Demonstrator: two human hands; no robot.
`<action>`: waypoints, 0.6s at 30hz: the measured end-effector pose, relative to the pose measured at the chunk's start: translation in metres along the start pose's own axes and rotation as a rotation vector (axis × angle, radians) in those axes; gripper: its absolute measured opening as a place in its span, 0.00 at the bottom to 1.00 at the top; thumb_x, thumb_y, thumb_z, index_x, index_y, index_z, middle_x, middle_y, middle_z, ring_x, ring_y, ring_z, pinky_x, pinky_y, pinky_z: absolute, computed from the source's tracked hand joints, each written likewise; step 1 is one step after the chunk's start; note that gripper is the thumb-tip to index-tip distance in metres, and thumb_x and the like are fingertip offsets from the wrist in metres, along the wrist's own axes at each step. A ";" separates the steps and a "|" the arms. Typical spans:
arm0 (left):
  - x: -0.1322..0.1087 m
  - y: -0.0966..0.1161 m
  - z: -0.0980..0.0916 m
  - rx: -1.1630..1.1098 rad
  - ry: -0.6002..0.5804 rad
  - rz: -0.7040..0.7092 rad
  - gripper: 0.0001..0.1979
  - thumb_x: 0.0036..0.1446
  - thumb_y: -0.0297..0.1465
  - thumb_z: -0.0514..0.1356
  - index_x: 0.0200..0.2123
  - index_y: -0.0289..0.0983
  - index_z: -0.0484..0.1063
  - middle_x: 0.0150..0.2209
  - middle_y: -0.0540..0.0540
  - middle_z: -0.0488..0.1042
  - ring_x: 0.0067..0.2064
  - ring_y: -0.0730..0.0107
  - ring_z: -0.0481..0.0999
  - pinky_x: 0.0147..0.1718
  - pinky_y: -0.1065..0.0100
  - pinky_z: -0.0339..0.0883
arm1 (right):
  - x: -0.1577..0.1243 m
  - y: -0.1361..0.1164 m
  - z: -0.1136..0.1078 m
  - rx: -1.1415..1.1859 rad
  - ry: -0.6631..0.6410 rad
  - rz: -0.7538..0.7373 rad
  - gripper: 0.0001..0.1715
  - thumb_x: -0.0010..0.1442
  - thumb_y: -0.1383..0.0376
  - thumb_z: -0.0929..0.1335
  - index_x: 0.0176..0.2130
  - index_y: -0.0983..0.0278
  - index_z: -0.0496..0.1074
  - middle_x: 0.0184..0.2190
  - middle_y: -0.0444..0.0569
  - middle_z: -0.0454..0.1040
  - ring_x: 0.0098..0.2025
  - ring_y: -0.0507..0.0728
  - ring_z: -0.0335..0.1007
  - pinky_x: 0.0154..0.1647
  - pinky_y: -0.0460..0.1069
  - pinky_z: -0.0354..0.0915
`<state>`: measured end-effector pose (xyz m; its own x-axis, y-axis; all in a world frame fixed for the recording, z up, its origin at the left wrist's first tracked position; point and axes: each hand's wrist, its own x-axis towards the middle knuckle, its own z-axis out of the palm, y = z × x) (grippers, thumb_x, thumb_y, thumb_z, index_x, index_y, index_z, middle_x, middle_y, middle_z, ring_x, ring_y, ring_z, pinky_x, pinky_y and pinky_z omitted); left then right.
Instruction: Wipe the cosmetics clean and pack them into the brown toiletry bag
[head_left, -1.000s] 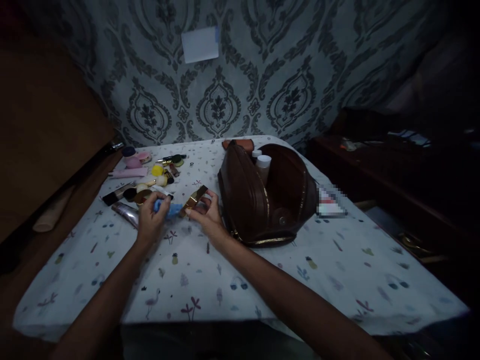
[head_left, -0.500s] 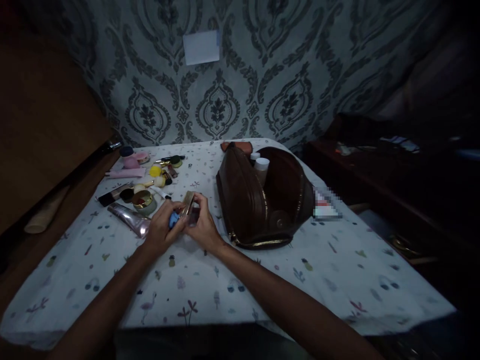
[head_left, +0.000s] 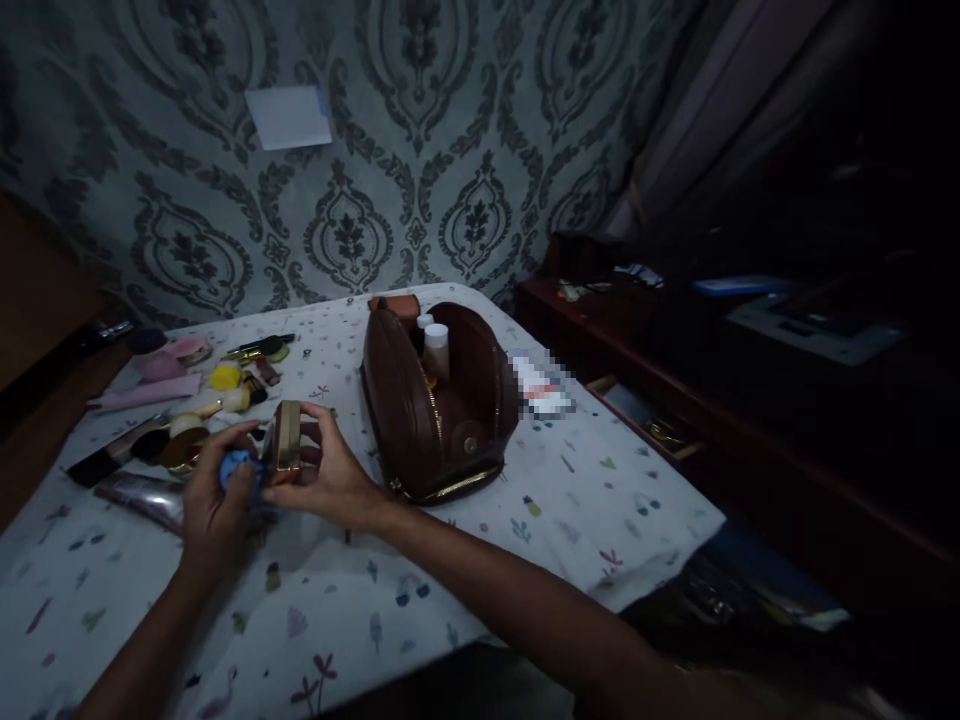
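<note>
My left hand [head_left: 214, 495] is closed around a small blue object [head_left: 238, 466]; its exact kind is hidden by the fingers. Beside it, my right hand [head_left: 337, 480] grips a gold-edged makeup compact [head_left: 287, 438] by its sides, held on edge above the table. A shiny tube [head_left: 142, 498] lies under and left of my left hand. Right of my hands stands an open brown leather cosmetic bag [head_left: 401, 410] with a gold zipper. Inside it, a white-capped bottle [head_left: 436, 355] stands upright next to a smaller white cap.
Brushes, a yellow item [head_left: 225, 376], a pink tube [head_left: 146, 392] and other cosmetics lie at the table's left. An orange-brown case [head_left: 397, 308] sits behind the bag. The patterned tablecloth [head_left: 480, 545] covers the table. A dark red cabinet with an open drawer [head_left: 645, 415] stands at right.
The camera view has turned right, so everything appears shifted left. My hands have tilted and parted slightly, and the compact now shows more plainly in my right fingers.
</note>
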<state>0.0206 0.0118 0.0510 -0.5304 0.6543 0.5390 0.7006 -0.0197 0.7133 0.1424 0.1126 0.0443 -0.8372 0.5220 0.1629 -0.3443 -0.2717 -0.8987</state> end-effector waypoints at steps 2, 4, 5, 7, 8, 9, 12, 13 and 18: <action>0.006 0.004 0.002 -0.010 -0.020 -0.071 0.18 0.61 0.45 0.56 0.48 0.43 0.72 0.38 0.48 0.72 0.41 0.60 0.72 0.41 0.63 0.66 | -0.003 -0.009 -0.001 0.012 -0.015 -0.016 0.63 0.36 0.62 0.81 0.63 0.53 0.51 0.60 0.51 0.62 0.49 0.55 0.73 0.48 0.51 0.73; 0.012 0.009 0.005 -0.033 -0.048 -0.125 0.17 0.59 0.47 0.58 0.44 0.43 0.73 0.41 0.47 0.75 0.44 0.58 0.73 0.43 0.63 0.67 | -0.007 -0.019 -0.003 -0.048 -0.032 -0.035 0.64 0.40 0.60 0.81 0.66 0.53 0.48 0.57 0.50 0.66 0.49 0.56 0.73 0.50 0.52 0.73; 0.015 0.012 0.007 -0.056 -0.062 -0.146 0.17 0.58 0.48 0.59 0.42 0.42 0.74 0.41 0.46 0.76 0.44 0.58 0.74 0.43 0.63 0.67 | -0.009 -0.024 -0.005 -0.096 -0.037 -0.043 0.64 0.42 0.60 0.80 0.67 0.54 0.47 0.56 0.49 0.68 0.49 0.56 0.73 0.50 0.52 0.72; 0.021 0.018 0.012 -0.122 -0.067 -0.184 0.18 0.56 0.49 0.61 0.40 0.42 0.74 0.41 0.47 0.76 0.42 0.60 0.73 0.41 0.65 0.67 | -0.013 -0.035 -0.010 -0.185 -0.046 -0.067 0.63 0.45 0.61 0.79 0.68 0.55 0.46 0.53 0.49 0.70 0.50 0.57 0.72 0.51 0.52 0.71; 0.024 0.022 0.014 -0.164 -0.067 -0.208 0.18 0.55 0.50 0.62 0.39 0.42 0.73 0.40 0.47 0.76 0.41 0.61 0.73 0.40 0.66 0.66 | -0.015 -0.042 -0.012 -0.210 -0.057 -0.083 0.62 0.46 0.61 0.79 0.69 0.56 0.46 0.52 0.49 0.71 0.51 0.57 0.72 0.51 0.52 0.71; 0.027 0.027 0.016 -0.208 -0.066 -0.230 0.19 0.54 0.50 0.62 0.39 0.42 0.73 0.40 0.48 0.75 0.40 0.63 0.72 0.38 0.67 0.66 | -0.017 -0.049 -0.013 -0.215 -0.070 -0.101 0.61 0.47 0.61 0.78 0.69 0.56 0.46 0.53 0.49 0.70 0.51 0.57 0.71 0.51 0.52 0.71; 0.037 0.043 0.024 -0.299 -0.069 -0.268 0.19 0.54 0.50 0.63 0.37 0.41 0.73 0.36 0.49 0.73 0.35 0.67 0.69 0.32 0.69 0.63 | -0.024 -0.073 -0.017 -0.159 -0.111 -0.122 0.61 0.49 0.61 0.78 0.70 0.56 0.45 0.55 0.50 0.69 0.51 0.57 0.71 0.50 0.50 0.71; 0.040 0.050 0.026 -0.315 -0.068 -0.264 0.18 0.54 0.50 0.63 0.36 0.41 0.72 0.34 0.50 0.72 0.33 0.68 0.68 0.31 0.70 0.62 | -0.026 -0.081 -0.018 -0.140 -0.124 -0.118 0.61 0.49 0.61 0.77 0.70 0.56 0.45 0.55 0.50 0.69 0.51 0.57 0.71 0.50 0.50 0.71; 0.053 0.081 0.039 -0.432 -0.047 -0.199 0.18 0.53 0.48 0.65 0.29 0.39 0.70 0.27 0.53 0.67 0.27 0.74 0.62 0.26 0.72 0.58 | -0.037 -0.112 -0.027 -0.199 -0.110 -0.135 0.53 0.51 0.64 0.75 0.68 0.59 0.49 0.54 0.50 0.70 0.51 0.57 0.70 0.52 0.50 0.70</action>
<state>0.0675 0.0741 0.1199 -0.6050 0.7107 0.3590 0.3197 -0.1961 0.9270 0.2229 0.1458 0.1278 -0.8344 0.4488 0.3200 -0.3745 -0.0357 -0.9265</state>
